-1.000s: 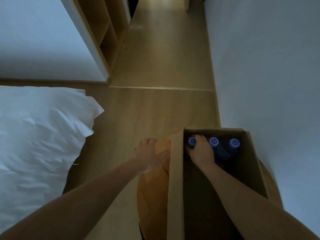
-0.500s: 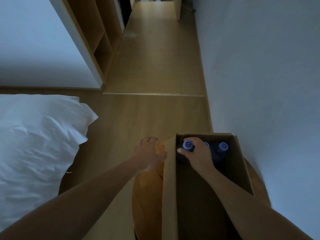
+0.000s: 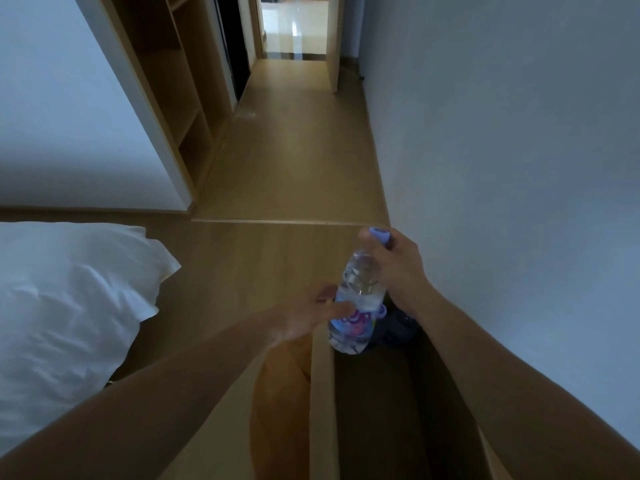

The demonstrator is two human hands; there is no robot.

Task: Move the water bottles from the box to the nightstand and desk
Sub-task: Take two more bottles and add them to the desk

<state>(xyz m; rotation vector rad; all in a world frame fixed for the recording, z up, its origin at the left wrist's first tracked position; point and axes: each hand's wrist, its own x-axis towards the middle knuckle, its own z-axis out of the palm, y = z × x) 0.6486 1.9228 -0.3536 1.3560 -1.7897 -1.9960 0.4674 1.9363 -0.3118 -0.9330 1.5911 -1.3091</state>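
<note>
A clear water bottle (image 3: 360,296) with a lilac cap and a blue-pink label hangs above the far end of a long cardboard box (image 3: 322,403). My right hand (image 3: 398,268) grips the bottle by its neck and cap. From the left, my left hand (image 3: 311,318) has its fingers spread and touching the label, not wrapped around it. More bottles (image 3: 398,327) show dimly inside the box under the right wrist. The box rests on a round orange-brown stand (image 3: 277,393).
A bed with a white pillow (image 3: 69,306) fills the left side. The wood floor (image 3: 294,168) runs ahead past open wooden shelving (image 3: 183,98) to a lit doorway (image 3: 294,26). A plain wall (image 3: 502,150) stands close on the right.
My right hand has lifted one bottle up out of the box. My left hand has left the box's edge and come across to the bottle's label. The view has tilted upward.
</note>
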